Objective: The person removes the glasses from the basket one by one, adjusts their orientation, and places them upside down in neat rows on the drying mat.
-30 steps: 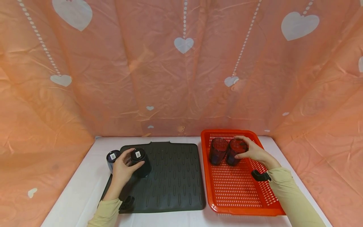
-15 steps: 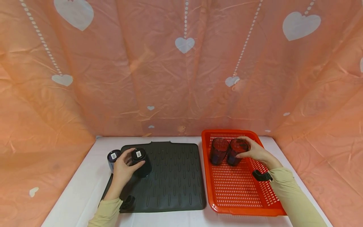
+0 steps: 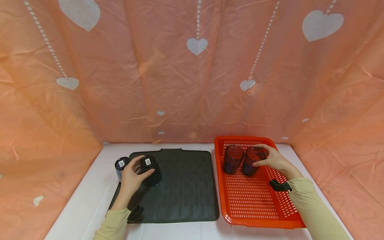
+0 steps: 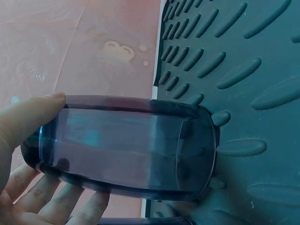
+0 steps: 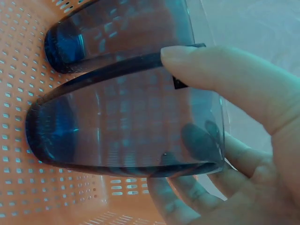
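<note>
My left hand [image 3: 132, 172] grips a dark tinted drinking glass [image 3: 153, 173], turned upside down over the drying mat [image 3: 186, 190], a white label on its base. The left wrist view shows thumb and fingers round the glass [image 4: 117, 145] near its base, its rim end at the mat. Just left of that hand stands a second upside-down glass [image 3: 120, 169], partly hidden. My right hand [image 3: 277, 163] holds another glass [image 3: 249, 165] by its rim end, mouth up, inside the red basket [image 3: 223, 206]. Left of it stands a similar upright glass [image 3: 231, 163], also in the right wrist view [image 5: 126, 37].
The black ribbed mat and the perforated basket lie side by side on a white table [image 3: 81, 196]. An orange curtain [image 3: 168, 83] with white hearts hangs behind and at both sides. A black band [image 3: 280, 185] circles the right wrist.
The right hand and its glass have shifted slightly right, widening the gap to the neighbouring glass. The left hand keeps its hold in the same place. The head view has moved a little.
</note>
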Action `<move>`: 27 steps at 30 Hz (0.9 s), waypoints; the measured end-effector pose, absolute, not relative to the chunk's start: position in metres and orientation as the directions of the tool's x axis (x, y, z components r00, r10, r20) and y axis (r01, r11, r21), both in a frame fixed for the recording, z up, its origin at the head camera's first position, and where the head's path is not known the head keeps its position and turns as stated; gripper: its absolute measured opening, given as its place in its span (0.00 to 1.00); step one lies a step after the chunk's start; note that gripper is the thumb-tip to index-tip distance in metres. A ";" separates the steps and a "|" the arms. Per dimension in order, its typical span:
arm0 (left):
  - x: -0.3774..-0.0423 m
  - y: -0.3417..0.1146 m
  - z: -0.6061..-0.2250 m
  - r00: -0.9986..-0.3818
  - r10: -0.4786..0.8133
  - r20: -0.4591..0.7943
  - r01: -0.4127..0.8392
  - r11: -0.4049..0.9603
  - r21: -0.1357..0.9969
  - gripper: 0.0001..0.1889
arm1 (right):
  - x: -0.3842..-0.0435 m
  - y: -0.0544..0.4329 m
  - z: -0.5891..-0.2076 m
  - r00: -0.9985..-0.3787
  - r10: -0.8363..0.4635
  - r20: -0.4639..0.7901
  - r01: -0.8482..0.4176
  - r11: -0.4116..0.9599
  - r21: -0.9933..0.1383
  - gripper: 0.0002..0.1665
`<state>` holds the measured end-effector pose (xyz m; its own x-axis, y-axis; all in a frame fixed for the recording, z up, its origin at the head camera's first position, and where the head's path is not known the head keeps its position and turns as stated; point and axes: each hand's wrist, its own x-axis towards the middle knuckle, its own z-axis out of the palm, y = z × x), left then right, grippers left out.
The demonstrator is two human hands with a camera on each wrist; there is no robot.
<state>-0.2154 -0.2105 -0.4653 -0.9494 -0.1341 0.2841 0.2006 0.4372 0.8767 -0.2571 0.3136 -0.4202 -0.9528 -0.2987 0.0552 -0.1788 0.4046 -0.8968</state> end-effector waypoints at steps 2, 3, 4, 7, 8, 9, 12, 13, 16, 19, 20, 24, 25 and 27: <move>-0.216 -0.210 -0.465 -0.951 -0.130 0.280 0.199 0.435 0.878 0.36 | -0.256 0.316 -0.419 -0.955 -0.292 0.055 -0.178 0.414 -0.893 0.45; -0.216 -0.210 -0.465 -0.952 -0.130 0.278 0.197 0.435 0.879 0.36 | -0.255 0.317 -0.417 -0.955 -0.290 0.054 -0.177 0.416 -0.892 0.44; -0.216 -0.211 -0.465 -0.952 -0.132 0.275 0.194 0.434 0.880 0.36 | -0.254 0.317 -0.416 -0.955 -0.292 0.055 -0.179 0.418 -0.891 0.44; -0.217 -0.211 -0.465 -0.954 -0.131 0.271 0.190 0.433 0.881 0.36 | -0.250 0.319 -0.407 -0.960 -0.277 0.052 -0.177 0.449 -0.876 0.44; -0.217 -0.211 -0.466 -0.954 -0.129 0.272 0.192 0.433 0.881 0.36 | -0.249 0.319 -0.404 -0.960 -0.276 0.052 -0.180 0.461 -0.869 0.44; -0.217 -0.211 -0.466 -0.953 -0.131 0.272 0.191 0.433 0.881 0.36 | -0.247 0.318 -0.400 -0.964 -0.258 0.057 -0.183 0.496 -0.849 0.44; -0.216 -0.211 -0.467 -0.955 -0.128 0.269 0.191 0.430 0.882 0.36 | -0.241 0.317 -0.388 -0.980 -0.174 0.092 -0.184 0.642 -0.744 0.46; -0.216 -0.211 -0.468 -0.955 -0.126 0.267 0.191 0.427 0.884 0.36 | -0.240 0.316 -0.383 -0.983 -0.156 0.099 -0.178 0.660 -0.730 0.46; -0.215 -0.211 -0.469 -0.958 -0.124 0.259 0.185 0.426 0.886 0.36 | -0.235 0.312 -0.371 -0.983 -0.140 0.118 -0.180 0.629 -0.756 0.46; -0.215 -0.211 -0.469 -0.958 -0.120 0.260 0.188 0.424 0.886 0.36 | -0.232 0.306 -0.359 -0.980 -0.166 0.110 -0.181 0.515 -0.838 0.45; -0.216 -0.211 -0.469 -0.958 -0.119 0.262 0.189 0.425 0.885 0.36 | -0.231 0.303 -0.355 -0.979 -0.169 0.116 -0.185 0.494 -0.849 0.45; -0.216 -0.211 -0.469 -0.955 -0.117 0.272 0.199 0.429 0.881 0.36 | -0.228 0.290 -0.340 -0.979 -0.163 0.123 -0.189 0.497 -0.847 0.45; -0.217 -0.211 -0.468 -0.955 -0.117 0.273 0.199 0.430 0.881 0.36 | -0.227 0.288 -0.337 -0.979 -0.164 0.121 -0.188 0.499 -0.846 0.45; -0.217 -0.210 -0.468 -0.955 -0.119 0.273 0.198 0.429 0.881 0.36 | -0.227 0.284 -0.331 -0.978 -0.169 0.120 -0.191 0.511 -0.838 0.45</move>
